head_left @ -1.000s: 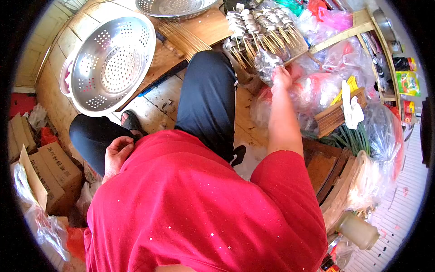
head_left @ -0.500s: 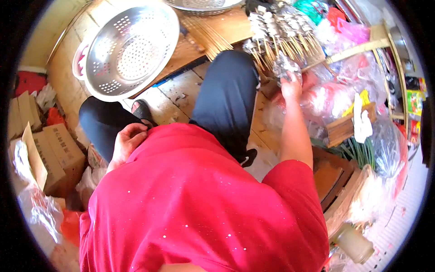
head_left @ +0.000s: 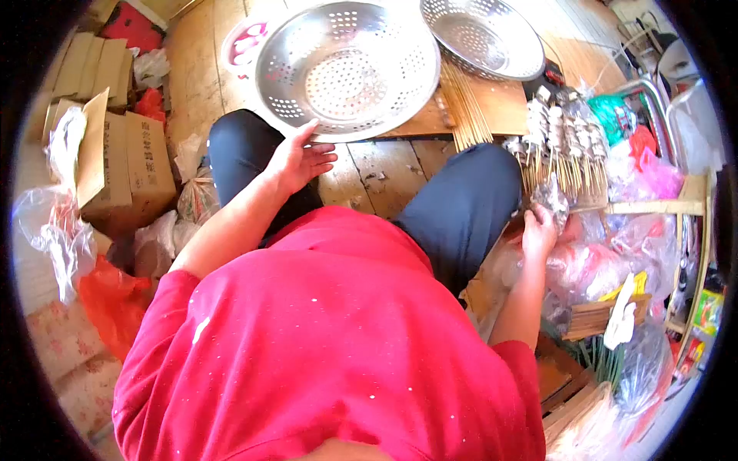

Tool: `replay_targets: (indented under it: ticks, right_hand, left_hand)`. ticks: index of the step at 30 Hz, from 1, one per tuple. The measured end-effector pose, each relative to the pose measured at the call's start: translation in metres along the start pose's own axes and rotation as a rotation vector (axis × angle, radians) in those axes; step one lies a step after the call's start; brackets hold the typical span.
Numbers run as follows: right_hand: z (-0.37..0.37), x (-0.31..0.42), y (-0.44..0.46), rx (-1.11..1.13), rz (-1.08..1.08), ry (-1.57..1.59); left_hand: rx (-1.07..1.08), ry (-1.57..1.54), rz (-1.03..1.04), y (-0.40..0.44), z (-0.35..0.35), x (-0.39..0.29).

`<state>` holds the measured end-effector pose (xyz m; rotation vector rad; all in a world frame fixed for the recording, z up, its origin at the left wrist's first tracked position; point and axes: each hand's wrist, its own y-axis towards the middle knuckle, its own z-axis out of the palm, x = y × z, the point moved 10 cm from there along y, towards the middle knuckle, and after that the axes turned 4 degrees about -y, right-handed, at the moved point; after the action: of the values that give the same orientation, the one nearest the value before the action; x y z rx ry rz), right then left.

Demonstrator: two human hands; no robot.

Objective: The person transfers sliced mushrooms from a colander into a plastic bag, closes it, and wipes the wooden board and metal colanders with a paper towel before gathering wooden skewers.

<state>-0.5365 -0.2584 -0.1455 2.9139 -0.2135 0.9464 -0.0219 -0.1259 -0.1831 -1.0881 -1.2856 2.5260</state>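
Observation:
My left hand (head_left: 298,160) is open, its fingers apart, just below the near rim of a large metal colander (head_left: 346,81). A fingertip overlaps the rim; I cannot tell whether it touches. Beyond my right knee, my right hand (head_left: 540,229) is closed on a small crumpled clear plastic bag (head_left: 552,194); its contents are not plain. Right above that bag lies a pile of loaded skewers (head_left: 565,142) with pale and greyish pieces, their bare stick ends toward me. A bundle of bare bamboo skewers (head_left: 465,107) lies on a wooden board (head_left: 503,98) between my knees and a second colander (head_left: 484,38).
A pink-and-white bowl (head_left: 244,44) stands left of the large colander. Cardboard boxes (head_left: 127,165) and a red plastic bag (head_left: 111,300) lie at left. Clear plastic bags (head_left: 592,265) and a wooden rack (head_left: 692,207) crowd the right side.
My left hand has moved from my lap up to the colander's near rim and spread its fingers. The view has swung left. My right hand still holds the plastic bag near the loaded skewers.

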Motion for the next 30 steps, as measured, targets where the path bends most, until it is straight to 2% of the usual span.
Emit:
replay_targets:
  ticks: [3,5,9,11,13,14,16,17,18,20,22,24,25,27,28,30]
  right_hand:
    - [0.004,0.043,-0.018,0.019,-0.093,0.124]
    - [0.006,0.052,-0.023,0.031,-0.062,0.133]
    - [-0.013,0.084,-0.03,-0.1,-0.075,0.249]
    - [-0.031,0.131,-0.04,-0.145,-0.213,0.081]
    - [-0.024,0.137,-0.036,-0.113,-0.182,0.155]
    - [-0.022,0.147,-0.034,-0.123,-0.266,0.159]
    - [-0.02,0.173,-0.037,-0.129,-0.374,0.101]
    - [-0.018,0.176,-0.038,-0.128,-0.375,0.103]
    - [-0.018,0.183,-0.041,-0.153,-0.418,0.092]
    - [-0.016,0.194,-0.046,-0.198,-0.486,0.06]
    - [-0.013,0.198,-0.048,-0.219,-0.528,0.039]
    - [-0.012,0.203,-0.052,-0.243,-0.572,0.018]
    - [-0.011,0.205,-0.052,-0.244,-0.573,0.02]
    - [-0.01,0.209,-0.053,-0.254,-0.594,0.016]
    - [-0.009,0.211,-0.052,-0.251,-0.607,0.0]
    - [-0.009,0.212,-0.053,-0.252,-0.598,-0.015]
  left_hand:
    - [0.026,-0.045,0.033,0.015,0.003,-0.009]
    - [-0.019,-0.079,0.031,0.022,-0.004,-0.009]
    - [-0.048,-0.109,0.148,0.013,-0.013,-0.016]
    - [0.026,-0.13,0.323,-0.007,-0.005,-0.039]
    - [-0.007,-0.13,0.516,-0.033,-0.011,-0.072]
    - [-0.007,-0.072,0.595,-0.045,-0.016,-0.09]
    - [-0.1,-0.005,1.007,-0.087,-0.035,-0.143]
    - [-0.199,0.098,1.067,-0.096,-0.052,-0.164]
    - [-0.274,0.426,1.306,-0.135,-0.046,-0.189]
    - [-0.434,0.723,1.518,-0.168,-0.063,-0.208]
    - [-0.404,0.769,1.545,-0.189,-0.058,-0.214]
    - [-0.178,1.085,1.526,-0.189,-0.031,-0.203]
    - [-0.359,1.491,1.529,-0.186,-0.02,-0.195]
    - [-0.321,1.662,1.475,-0.184,-0.003,-0.183]
    - [-0.317,1.625,1.551,-0.19,0.001,-0.186]
    - [-0.287,1.415,1.454,-0.177,-0.004,-0.195]
